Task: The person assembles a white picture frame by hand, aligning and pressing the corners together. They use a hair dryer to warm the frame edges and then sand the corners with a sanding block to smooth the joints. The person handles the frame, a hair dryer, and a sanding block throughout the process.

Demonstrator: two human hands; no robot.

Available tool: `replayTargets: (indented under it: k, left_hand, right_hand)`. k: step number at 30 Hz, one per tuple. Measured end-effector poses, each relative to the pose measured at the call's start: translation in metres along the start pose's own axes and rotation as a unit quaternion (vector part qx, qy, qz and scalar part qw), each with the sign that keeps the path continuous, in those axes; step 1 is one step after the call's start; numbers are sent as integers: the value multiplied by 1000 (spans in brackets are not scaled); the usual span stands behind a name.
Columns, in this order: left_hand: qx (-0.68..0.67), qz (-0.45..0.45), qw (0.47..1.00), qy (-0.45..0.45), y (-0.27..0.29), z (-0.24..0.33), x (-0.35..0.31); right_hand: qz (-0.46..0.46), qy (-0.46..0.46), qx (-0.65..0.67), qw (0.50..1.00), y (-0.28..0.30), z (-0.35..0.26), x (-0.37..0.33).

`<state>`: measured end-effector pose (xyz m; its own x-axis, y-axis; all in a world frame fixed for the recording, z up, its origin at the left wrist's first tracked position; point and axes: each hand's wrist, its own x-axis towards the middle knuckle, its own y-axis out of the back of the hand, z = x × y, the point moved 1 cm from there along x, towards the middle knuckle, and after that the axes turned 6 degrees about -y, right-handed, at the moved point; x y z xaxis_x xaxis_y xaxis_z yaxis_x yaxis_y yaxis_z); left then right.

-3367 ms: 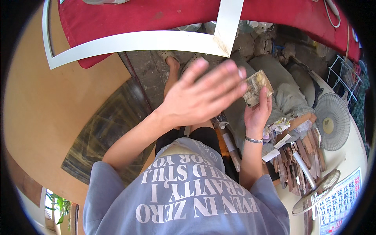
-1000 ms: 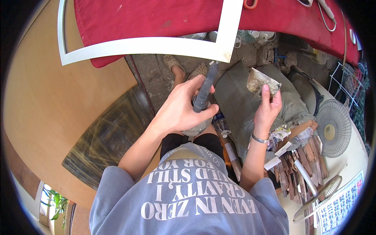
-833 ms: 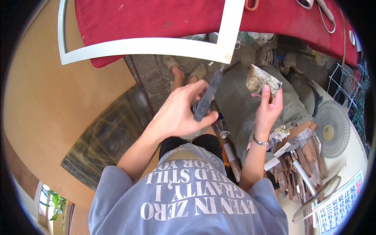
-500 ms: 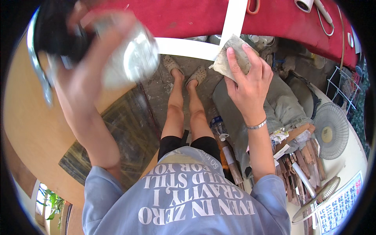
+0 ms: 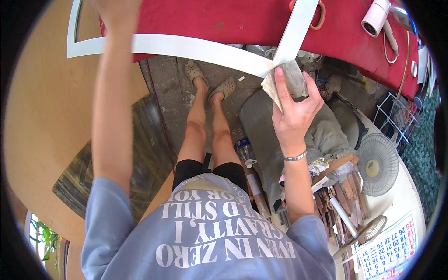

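My right hand grips a sandpaper-wrapped block, grey on top with a worn, pale paper edge. Its fingers lie over the block, which rests at the corner where two strips of a flat white frame meet. Toward the upper left, my left hand reaches over the frame and is blurred by motion. Its fingers run out past the top of the picture, so what they do is hidden. The left forearm crosses above the frame's long strip.
A red cloth-covered table bears orange-handled scissors and a pink hair dryer. On the right are a fan, wood scraps and a wire rack. A wooden panel stands at left.
My left hand has moved up and away, and the clear, blurred object it held is out of view, as is the dark thing beside it. The block and right hand shifted slightly right in view.
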<state>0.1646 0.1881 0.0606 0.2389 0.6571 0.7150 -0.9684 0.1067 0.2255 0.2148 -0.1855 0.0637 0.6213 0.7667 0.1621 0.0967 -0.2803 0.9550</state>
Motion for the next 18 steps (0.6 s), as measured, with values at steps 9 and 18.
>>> replayTargets:
  k: [9, 18]
  left_hand:
    - [-133, -275, 940, -153, -108, 73, -57]
    - [-97, -248, 949, -170, -140, 53, -72]
  right_hand:
    - [-46, -44, -13, 998, 9, -10, 2]
    - [-70, -69, 2, 995, 3, -5, -4]
